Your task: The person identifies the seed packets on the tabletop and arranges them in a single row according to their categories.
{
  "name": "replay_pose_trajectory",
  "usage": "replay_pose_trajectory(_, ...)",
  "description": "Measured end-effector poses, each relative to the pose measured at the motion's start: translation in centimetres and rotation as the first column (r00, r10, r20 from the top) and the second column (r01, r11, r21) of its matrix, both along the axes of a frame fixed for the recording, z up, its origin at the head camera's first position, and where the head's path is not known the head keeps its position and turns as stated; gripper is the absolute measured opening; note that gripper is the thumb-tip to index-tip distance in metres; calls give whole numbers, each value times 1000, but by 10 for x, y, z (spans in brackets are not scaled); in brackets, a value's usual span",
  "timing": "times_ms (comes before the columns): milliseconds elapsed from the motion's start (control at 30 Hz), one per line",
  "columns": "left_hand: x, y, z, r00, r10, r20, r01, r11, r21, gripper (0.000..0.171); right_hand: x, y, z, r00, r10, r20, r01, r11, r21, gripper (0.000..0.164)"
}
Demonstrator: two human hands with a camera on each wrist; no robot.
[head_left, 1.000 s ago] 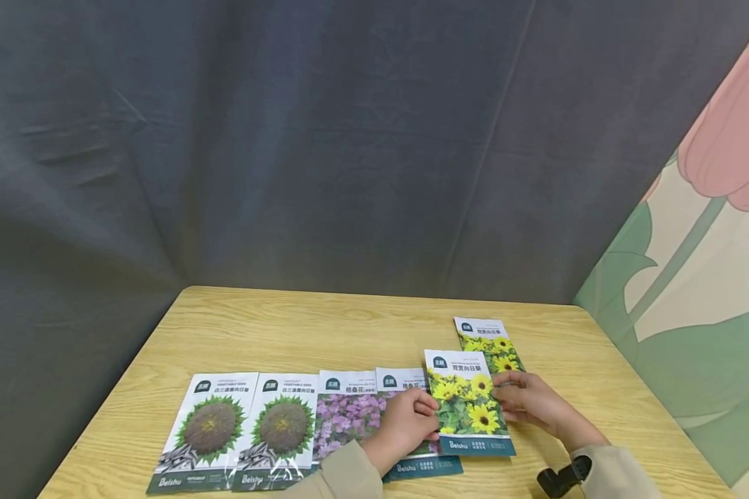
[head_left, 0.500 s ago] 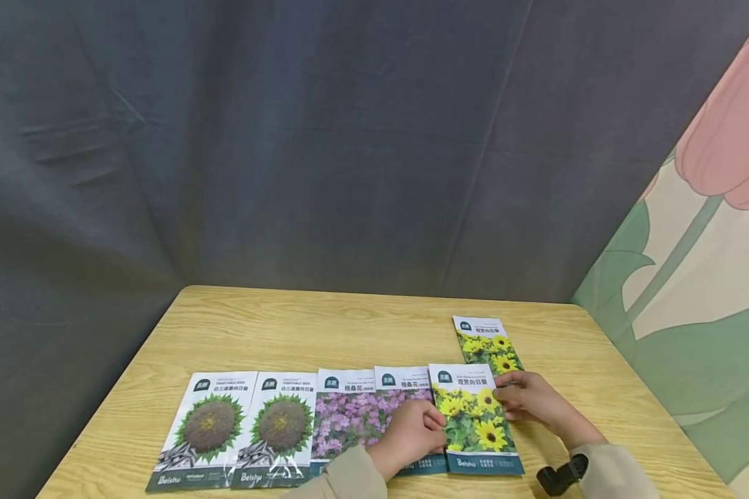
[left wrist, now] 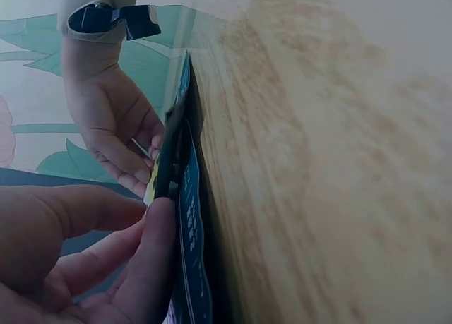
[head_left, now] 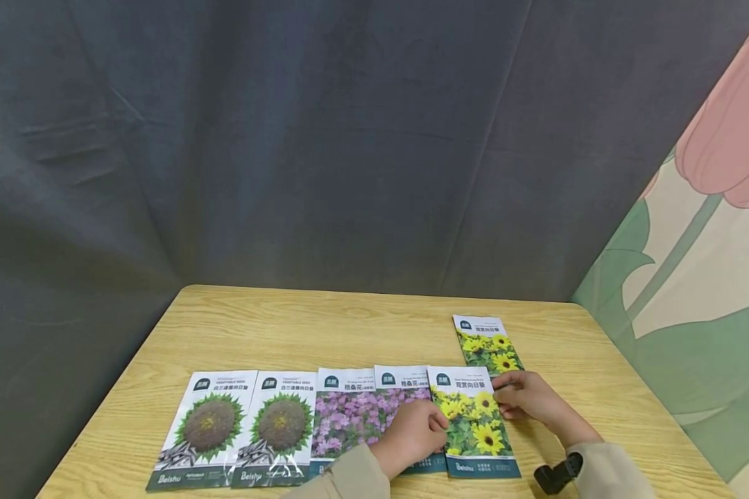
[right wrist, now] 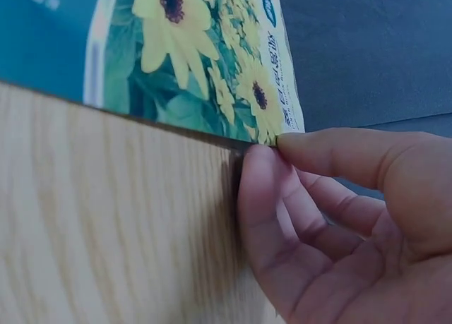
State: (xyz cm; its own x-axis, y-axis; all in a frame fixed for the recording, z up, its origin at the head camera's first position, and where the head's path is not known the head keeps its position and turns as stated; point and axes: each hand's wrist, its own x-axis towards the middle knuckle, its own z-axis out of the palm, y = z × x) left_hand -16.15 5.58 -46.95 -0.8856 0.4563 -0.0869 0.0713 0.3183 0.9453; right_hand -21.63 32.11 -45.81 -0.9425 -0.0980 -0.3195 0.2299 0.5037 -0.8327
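In the head view a yellow-flower seed packet (head_left: 474,424) lies at the right end of a row, its left edge against a purple-flower seed packet (head_left: 402,397). My left hand (head_left: 412,431) pinches its left edge between thumb and fingers, covering part of the purple packet. At the right edge, my right hand (head_left: 532,402) pinches with thumb and index finger; the right wrist view shows those fingertips (right wrist: 286,144) on the packet's border. Behind it, a second yellow-flower packet (head_left: 487,341) is partly covered by the front packet and the right hand.
Further left in the row are another purple-flower packet (head_left: 348,419) and two packets with large sunflower heads, the nearer-to-middle one (head_left: 282,426) and the leftmost one (head_left: 209,426). The wooden table (head_left: 299,326) meets a dark curtain (head_left: 349,152) behind and a painted wall (head_left: 711,333) at right.
The pinched yellow-flower packet has come down and toward the near side, into line with the row. Its top now sits level with the purple packets. Both hands kept their hold, the left shifting slightly right.
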Motion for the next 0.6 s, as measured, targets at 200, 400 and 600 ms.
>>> replay_pose_trajectory(200, 0, 3, 1, 997, -16, -69, 11, 997, -75, 16, 0, -7, 0, 998, -53, -23, 54, 995, 89, 25)
replay_pose_trajectory(400, 2, 5, 0, 990, -48, -134, 31, 992, -125, 23, 0, -8, 2, 998, -24, -58, 32, 991, 128, 23)
replay_pose_trajectory(600, 2, 6, 3, 991, -60, -123, 41, 988, -151, 22, -1, -7, -1, 997, -11, -82, 23, 990, 142, 21)
